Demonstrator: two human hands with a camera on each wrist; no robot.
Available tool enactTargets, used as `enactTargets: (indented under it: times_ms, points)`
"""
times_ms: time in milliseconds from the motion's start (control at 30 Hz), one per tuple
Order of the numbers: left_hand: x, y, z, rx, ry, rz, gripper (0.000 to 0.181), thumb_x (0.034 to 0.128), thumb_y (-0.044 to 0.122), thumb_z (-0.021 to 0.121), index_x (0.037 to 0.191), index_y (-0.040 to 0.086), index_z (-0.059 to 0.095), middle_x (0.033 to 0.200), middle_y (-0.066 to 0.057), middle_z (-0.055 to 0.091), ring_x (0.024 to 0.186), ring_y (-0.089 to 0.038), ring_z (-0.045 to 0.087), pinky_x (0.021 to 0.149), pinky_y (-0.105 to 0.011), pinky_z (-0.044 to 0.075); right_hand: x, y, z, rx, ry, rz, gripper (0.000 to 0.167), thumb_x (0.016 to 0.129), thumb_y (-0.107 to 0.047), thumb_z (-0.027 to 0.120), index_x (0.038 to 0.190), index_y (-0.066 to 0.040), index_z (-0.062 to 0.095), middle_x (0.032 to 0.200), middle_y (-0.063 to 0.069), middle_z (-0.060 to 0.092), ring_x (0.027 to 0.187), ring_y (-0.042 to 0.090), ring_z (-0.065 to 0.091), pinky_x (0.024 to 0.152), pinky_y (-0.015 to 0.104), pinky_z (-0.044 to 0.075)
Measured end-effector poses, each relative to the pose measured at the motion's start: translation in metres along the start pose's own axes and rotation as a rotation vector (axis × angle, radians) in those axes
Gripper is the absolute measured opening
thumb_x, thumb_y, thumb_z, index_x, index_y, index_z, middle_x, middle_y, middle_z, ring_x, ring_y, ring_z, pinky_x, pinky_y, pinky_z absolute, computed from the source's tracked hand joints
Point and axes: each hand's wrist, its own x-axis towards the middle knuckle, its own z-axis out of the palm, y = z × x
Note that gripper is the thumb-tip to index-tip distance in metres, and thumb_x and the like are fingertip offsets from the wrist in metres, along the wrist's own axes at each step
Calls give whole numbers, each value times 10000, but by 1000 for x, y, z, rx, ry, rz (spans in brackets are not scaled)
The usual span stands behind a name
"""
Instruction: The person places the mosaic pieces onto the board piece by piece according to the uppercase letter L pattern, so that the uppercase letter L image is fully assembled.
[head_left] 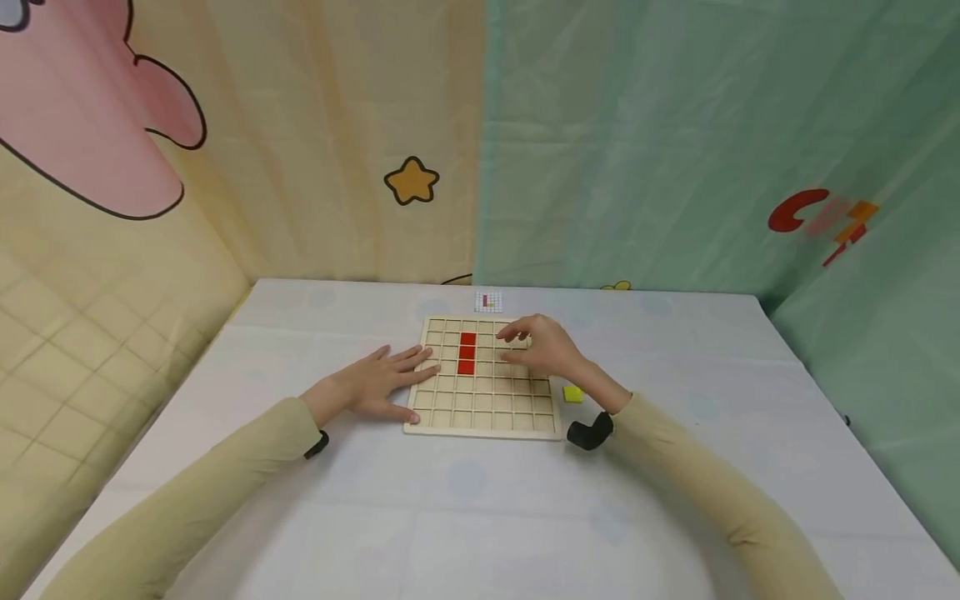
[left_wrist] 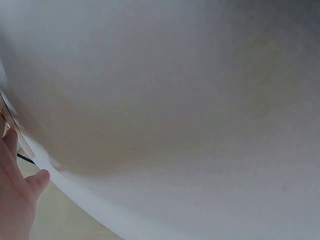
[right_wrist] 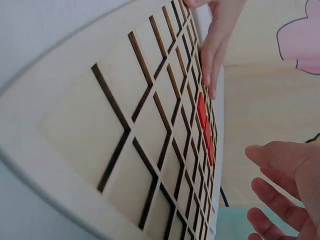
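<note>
A wooden grid board (head_left: 483,435) lies flat on the table, with three red square tiles (head_left: 467,353) in one column of its cells. My left hand (head_left: 375,385) is spread at the board's left side, with fingertips on its edge. Above the right part of the grid hovers my right hand (head_left: 546,348), its fingers loosely bent. In the right wrist view the thumb and fingers (right_wrist: 277,200) stand apart with nothing between them. A small yellow piece (head_left: 573,394) sits just right of the board, near the right wrist.
Behind the board lies a small card (head_left: 488,302) printed with a grid with red and yellow cells. A pale cloth covers the table (head_left: 450,517). Printed curtains (head_left: 315,150) hang along the back and sides. Each wrist wears a black strap (head_left: 591,432).
</note>
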Motion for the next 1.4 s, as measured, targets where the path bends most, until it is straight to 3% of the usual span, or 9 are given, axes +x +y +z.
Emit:
enactTargets:
  times_ms: [267, 500, 900, 1400]
  points:
    - [1, -1, 3, -7, -3, 1, 845, 870, 699, 466, 1546, 278, 181, 1636, -34, 72, 1509, -277, 60, 1162, -624, 107, -20, 22, -29, -38, 42, 20, 322, 802, -212, 778, 1077, -52, 728, 1043, 115, 727, 937, 290, 617, 814, 434, 496]
    - [2, -2, 2, -9, -1, -1, 850, 862, 705, 470, 1544, 284, 185, 1636, -26, 70, 1511, -270, 57, 1163, -620, 107, -37, 48, -43, -81, 46, 112, 333, 810, -244, 770, 1096, -78, 722, 1020, 82, 723, 948, 265, 600, 791, 389, 498]
    - [-1, -2, 3, -14, 2, -9, 856, 859, 716, 462, 1545, 287, 183, 1636, -31, 71, 1510, -274, 62, 1162, -621, 109, -60, 79, -38, -95, 4, 200, 329, 796, -292, 776, 1052, -90, 732, 941, 59, 727, 906, 243, 599, 750, 325, 492]
    - [0, -2, 2, -21, 15, 10, 853, 862, 698, 478, 1544, 271, 198, 1634, -50, 85, 1508, -286, 72, 1153, -636, 113, -65, 81, -28, -109, -24, 255, 277, 799, -269, 773, 1007, -88, 755, 925, 28, 745, 841, 182, 575, 736, 277, 456]
